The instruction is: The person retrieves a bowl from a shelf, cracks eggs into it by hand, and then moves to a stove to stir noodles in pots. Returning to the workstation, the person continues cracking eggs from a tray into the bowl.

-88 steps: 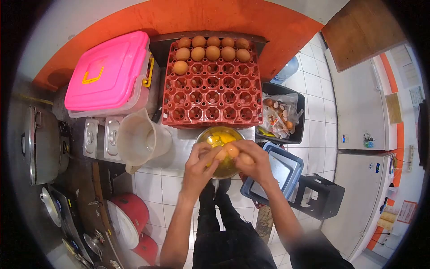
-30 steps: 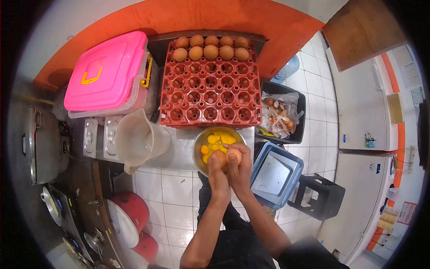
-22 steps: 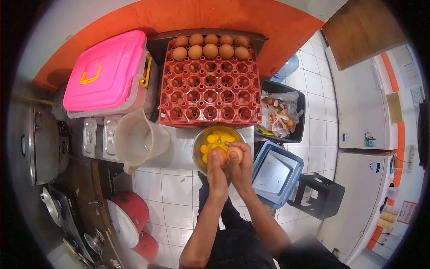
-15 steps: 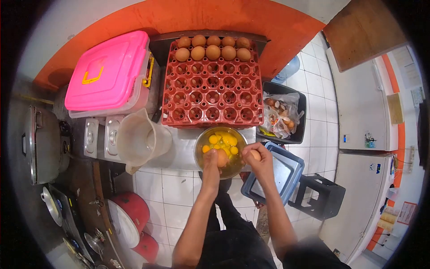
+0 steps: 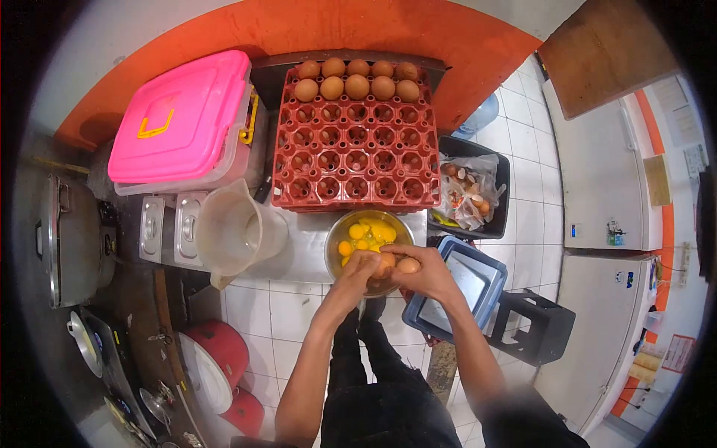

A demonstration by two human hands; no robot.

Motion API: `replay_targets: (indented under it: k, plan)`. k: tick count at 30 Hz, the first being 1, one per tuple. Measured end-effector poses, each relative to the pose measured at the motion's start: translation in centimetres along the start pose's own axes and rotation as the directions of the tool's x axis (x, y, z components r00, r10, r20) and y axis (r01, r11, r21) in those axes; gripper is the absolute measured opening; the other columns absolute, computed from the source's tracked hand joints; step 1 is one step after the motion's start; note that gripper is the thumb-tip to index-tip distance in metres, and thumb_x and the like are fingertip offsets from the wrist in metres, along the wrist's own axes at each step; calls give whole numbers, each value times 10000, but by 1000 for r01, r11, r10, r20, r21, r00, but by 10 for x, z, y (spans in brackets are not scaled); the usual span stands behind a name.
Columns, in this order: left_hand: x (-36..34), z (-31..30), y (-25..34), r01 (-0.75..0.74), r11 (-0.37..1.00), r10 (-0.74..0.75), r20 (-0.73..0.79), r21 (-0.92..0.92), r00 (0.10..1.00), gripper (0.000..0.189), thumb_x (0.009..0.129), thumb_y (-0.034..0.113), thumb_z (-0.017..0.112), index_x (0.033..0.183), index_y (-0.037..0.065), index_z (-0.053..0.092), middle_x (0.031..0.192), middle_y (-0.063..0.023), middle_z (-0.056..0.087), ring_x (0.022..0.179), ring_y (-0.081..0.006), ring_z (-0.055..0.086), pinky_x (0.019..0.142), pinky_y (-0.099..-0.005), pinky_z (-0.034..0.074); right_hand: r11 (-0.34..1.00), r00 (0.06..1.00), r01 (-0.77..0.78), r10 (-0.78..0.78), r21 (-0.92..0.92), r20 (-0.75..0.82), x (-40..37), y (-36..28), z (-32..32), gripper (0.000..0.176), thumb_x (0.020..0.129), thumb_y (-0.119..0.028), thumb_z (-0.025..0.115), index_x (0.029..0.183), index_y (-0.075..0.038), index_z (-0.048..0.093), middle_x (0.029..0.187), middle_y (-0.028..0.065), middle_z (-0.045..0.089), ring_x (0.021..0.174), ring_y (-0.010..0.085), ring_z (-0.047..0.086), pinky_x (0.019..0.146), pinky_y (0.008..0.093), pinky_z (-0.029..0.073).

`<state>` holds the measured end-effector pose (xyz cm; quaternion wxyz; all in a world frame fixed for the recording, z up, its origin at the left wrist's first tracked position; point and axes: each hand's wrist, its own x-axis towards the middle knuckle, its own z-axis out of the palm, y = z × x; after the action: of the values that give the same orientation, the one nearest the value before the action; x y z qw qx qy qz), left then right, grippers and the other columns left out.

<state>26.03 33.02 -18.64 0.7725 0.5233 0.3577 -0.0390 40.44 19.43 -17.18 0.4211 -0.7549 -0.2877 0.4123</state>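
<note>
Over the near right part of a round metal bowl [image 5: 334, 263], both hands meet at a brown egg [image 5: 385, 263]. My left hand [image 5: 357, 272] is closed around that egg from the left. A second brown egg [image 5: 408, 265] sits in my right hand [image 5: 427, 275], whose fingertips reach across to the first egg. Several yellow yolks [image 5: 366, 237] lie in clear egg white inside the bowl. Just beyond the bowl stands a red egg tray stack [image 5: 343, 160], with whole brown eggs [image 5: 358, 87] in its two far rows.
A plastic pitcher [image 5: 231, 235] stands left of the bowl, near a pink-lidded box [image 5: 183, 119]. To the right, a black bin [image 5: 504, 175] holds eggshells in a plastic bag [image 5: 467, 190]. A blue tub [image 5: 485, 261] and a black stool [image 5: 534, 328] stand below it.
My right hand has moved left and my left hand slightly right, so the two now meet at the left hand's egg. The second egg has stayed in my right hand.
</note>
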Motion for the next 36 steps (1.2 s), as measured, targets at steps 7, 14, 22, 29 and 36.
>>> replay_targets:
  k: [7, 14, 22, 29, 36]
  plan:
    - [-12, 6, 4, -224, 917, 275, -117, 330, 954, 407, 861, 42, 763, 1234, -3, 607, 860, -38, 661, 735, -74, 607, 664, -220, 496, 998, 989, -35, 42, 46, -143, -1, 6, 15, 435, 756, -207, 779, 1158, -50, 718, 947, 176, 737, 865, 234, 731, 809, 322, 551]
    - [-7, 7, -1, -351, 856, 446, -202, 379, 872, 379, 809, -20, 747, 1173, -43, 645, 931, -85, 664, 780, -106, 642, 681, -226, 525, 995, 970, 62, -77, -75, -229, -2, -2, 23, 397, 767, -181, 764, 1146, -71, 717, 949, 172, 727, 868, 317, 720, 812, 340, 558]
    - [-16, -8, 28, -565, 443, 773, 23, 696, 634, 440, 764, -102, 676, 1185, 26, 688, 1109, -138, 638, 958, -244, 662, 829, -322, 567, 853, 859, 407, -479, -327, -181, -1, -13, 10, 452, 763, -59, 732, 1213, -60, 688, 1126, 134, 686, 997, 238, 694, 833, 310, 552]
    - [4, 29, 37, -604, 703, 677, -93, 375, 730, 403, 789, -52, 737, 1177, 48, 694, 1164, -146, 642, 1090, -290, 651, 876, -345, 570, 950, 956, 132, -46, 283, -291, -6, -4, -10, 433, 890, -156, 729, 1299, -76, 613, 1083, 89, 702, 945, 194, 698, 754, 273, 554]
    - [72, 65, 96, -779, 455, 834, 99, 431, 542, 284, 853, 33, 700, 1136, 33, 677, 1277, -136, 651, 1203, -291, 616, 1022, -380, 494, 524, 789, 278, 354, 805, -502, 0, 47, -83, 509, 991, -364, 636, 1395, -85, 504, 1126, 69, 644, 766, 114, 625, 610, 204, 521]
